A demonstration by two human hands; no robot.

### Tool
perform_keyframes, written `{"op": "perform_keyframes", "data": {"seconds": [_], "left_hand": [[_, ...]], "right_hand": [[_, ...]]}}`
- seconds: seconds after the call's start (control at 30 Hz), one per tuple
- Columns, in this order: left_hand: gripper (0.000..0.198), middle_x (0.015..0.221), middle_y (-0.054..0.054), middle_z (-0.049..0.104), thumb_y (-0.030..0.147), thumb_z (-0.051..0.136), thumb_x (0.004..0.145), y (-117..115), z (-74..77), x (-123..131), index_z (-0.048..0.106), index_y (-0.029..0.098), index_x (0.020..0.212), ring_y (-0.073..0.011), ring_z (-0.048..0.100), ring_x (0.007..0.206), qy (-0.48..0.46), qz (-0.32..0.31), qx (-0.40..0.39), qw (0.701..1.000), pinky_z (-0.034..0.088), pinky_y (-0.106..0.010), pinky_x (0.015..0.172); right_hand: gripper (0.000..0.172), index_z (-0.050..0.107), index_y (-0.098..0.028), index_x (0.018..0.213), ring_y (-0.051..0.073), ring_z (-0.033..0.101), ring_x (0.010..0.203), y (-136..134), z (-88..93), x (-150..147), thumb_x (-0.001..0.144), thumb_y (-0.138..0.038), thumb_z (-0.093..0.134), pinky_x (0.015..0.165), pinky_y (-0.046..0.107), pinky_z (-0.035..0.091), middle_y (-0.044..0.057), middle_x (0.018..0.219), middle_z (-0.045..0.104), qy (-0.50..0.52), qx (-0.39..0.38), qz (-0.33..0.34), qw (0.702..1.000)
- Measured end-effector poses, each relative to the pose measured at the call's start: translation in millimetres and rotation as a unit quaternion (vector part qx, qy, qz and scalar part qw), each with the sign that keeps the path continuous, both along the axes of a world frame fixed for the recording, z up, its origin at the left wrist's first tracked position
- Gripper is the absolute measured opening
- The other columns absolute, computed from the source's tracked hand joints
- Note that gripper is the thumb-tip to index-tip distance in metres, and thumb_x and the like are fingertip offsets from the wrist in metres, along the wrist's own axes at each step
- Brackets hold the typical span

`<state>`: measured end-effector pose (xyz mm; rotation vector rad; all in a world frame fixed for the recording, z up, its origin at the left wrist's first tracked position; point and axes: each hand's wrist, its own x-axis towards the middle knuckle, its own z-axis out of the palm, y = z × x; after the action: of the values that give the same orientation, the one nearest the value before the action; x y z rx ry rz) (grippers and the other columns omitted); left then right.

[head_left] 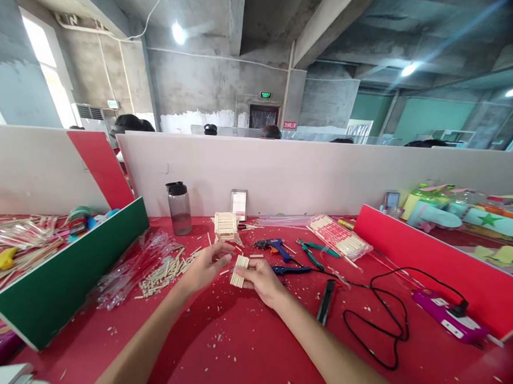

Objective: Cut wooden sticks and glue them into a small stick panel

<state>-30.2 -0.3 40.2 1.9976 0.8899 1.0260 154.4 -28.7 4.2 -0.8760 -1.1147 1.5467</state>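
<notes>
My right hand [264,279] grips a small flat panel of short wooden sticks [239,271] set side by side, held up over the red table. Just left of the panel, my left hand [210,263] hovers with its fingers apart and nothing in them. Behind the hands stands a little structure built of wooden sticks [226,227]. A pile of short cut sticks [166,275] lies left of my left hand. A blue glue gun [279,248] rests behind my right hand, near green-handled pliers [311,255] and a dark blue-handled tool [293,270].
Green [76,268] and red [433,264] dividers flank the table [226,351]. A water bottle [179,209], plastic wrappers [127,271], a pack of sticks [339,236], a utility knife [326,301], and a purple power strip [448,316] with a looping black cable lie around.
</notes>
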Motion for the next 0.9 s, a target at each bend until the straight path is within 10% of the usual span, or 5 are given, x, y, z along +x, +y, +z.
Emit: {"op": "perform_keyframes", "data": {"seconds": [0.9], "left_hand": [[0.023,0.080,-0.002,0.064,0.037,0.065,0.086,-11.3,-4.4,20.8,0.063,0.017,0.096,-0.0162,0.061,0.074,-0.034,-0.004,-0.031,0.999,0.046,-0.028,0.070]], "right_hand": [[0.040,0.071,-0.014,0.068,0.014,0.059,0.063,-13.4,8.4,-8.5,0.052,-0.046,0.090,0.065,0.029,0.048,-0.002,0.060,0.062,-0.093,-0.002,0.035,0.995]]}}
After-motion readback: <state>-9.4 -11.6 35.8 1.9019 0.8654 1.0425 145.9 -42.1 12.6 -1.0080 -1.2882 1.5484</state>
